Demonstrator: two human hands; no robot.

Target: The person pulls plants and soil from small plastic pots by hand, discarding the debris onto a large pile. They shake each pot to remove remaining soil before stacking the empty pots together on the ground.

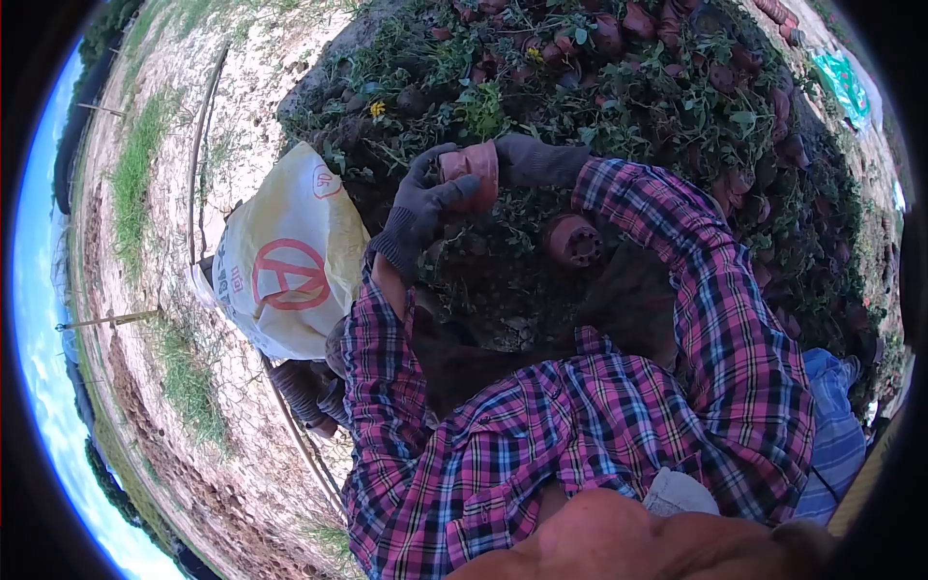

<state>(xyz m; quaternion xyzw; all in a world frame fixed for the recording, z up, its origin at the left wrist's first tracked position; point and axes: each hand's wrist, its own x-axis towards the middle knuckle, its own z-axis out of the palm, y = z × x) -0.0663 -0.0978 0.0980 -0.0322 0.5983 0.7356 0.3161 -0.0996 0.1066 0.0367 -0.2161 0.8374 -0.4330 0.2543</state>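
Observation:
A reddish-brown plastic plant pot [476, 178] is held sideways in front of me, over the heap of weeds. My left hand [425, 198], in a dark grey glove, grips its left end, thumb and fingers around it. My right hand [532, 159], gloved the same way, is closed at the pot's right edge; its fingertips are hidden by the pot. Just below my right hand, a second plant pot [572, 240] lies tipped over, its base with drainage holes facing me.
A heap of weeds and soil [503, 106] mixed with many reddish pots [667, 29] stretches ahead and right. To my left stand a white-yellow sack [300, 261] with red print and stacked dark pots [307, 391]. A thin black hose [201, 155] crosses the pale dirt. Green sheeting [843, 87] lies far right.

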